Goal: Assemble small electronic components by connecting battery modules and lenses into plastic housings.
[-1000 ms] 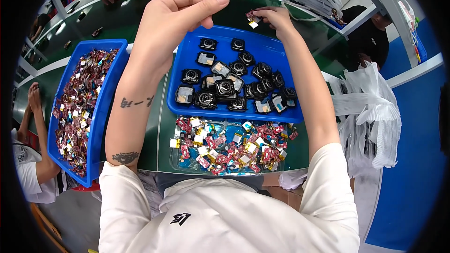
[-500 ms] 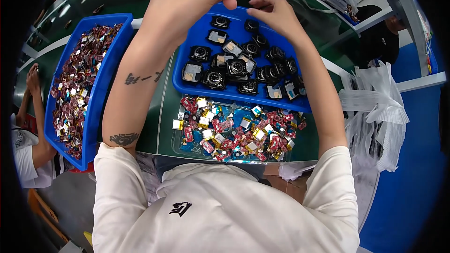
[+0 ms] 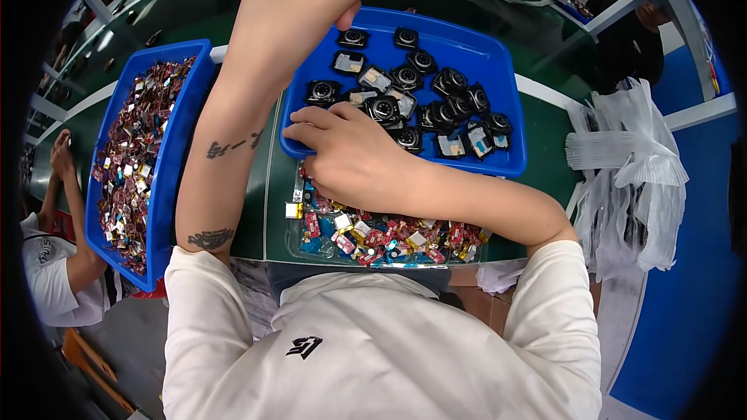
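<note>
A long blue bin point(image 3: 175, 148) of small reddish parts lies at the left on the green tabletop point(image 3: 257, 210). The left hand point(image 3: 299, 12) is raised, clenched in a fist; what it grips I cannot tell. The right hand point(image 3: 354, 159) reaches across with loosely curled fingers onto the colourful small parts point(image 3: 389, 237) in the clear tray, just below the blue tray point(image 3: 498, 70) of black round modules.

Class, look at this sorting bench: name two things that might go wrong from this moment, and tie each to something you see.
1. The right hand reaches across the heap of small colourful parts in a clear tray near the table's front edge; its forearm might sweep some off.
2. The left hand is raised, fisted, above the blue tray of black round parts; anything pinched there could drop and get mixed.
</note>
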Tool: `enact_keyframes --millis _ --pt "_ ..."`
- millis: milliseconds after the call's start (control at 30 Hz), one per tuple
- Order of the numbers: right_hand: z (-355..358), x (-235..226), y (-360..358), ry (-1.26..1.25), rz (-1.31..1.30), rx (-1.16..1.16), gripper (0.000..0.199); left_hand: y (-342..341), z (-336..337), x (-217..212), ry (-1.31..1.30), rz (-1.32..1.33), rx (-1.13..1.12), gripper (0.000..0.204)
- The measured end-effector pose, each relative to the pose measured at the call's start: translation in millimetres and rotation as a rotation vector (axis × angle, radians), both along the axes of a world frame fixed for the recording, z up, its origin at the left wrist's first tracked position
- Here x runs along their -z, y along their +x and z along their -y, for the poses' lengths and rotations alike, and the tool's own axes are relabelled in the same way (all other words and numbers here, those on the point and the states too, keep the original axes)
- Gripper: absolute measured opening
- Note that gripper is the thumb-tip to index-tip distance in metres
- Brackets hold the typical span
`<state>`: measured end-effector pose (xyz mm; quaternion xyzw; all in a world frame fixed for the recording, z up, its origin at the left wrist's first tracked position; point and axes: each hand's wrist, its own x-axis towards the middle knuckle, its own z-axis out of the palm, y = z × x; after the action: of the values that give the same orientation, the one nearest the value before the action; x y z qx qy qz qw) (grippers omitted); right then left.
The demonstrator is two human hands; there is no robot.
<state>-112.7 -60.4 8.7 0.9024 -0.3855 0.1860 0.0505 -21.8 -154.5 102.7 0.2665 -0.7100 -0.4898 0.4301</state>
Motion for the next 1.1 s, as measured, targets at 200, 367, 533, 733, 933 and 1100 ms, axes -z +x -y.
enact_keyframes --millis 200,367,533,733,933,1100 --pt "-12 -29 -27 0.221 0.360 0.056 0.009 -2 -4 1 -0.127 0.017 -0.046 0.031" --pt "-20 -57 -74 0.617 0.887 0.085 0.009 -3 -10 0 -0.142 0.033 0.273 0.022" --pt "-22 -73 -95 0.595 0.977 0.166 0.011 1 -12 -2 -0.321 0.249 0.401 0.012" --pt "-23 -75 -102 0.556 0.981 0.121 0.013 0 -10 0 -0.423 0.203 0.400 0.012" --pt "-20 -72 -104 0.230 0.885 0.299 0.015 -5 -14 3 -0.544 0.259 0.223 0.013" --pt "-24 -76 -104 0.296 0.935 0.301 0.015 -10 -26 0 -0.344 0.123 0.121 0.017"
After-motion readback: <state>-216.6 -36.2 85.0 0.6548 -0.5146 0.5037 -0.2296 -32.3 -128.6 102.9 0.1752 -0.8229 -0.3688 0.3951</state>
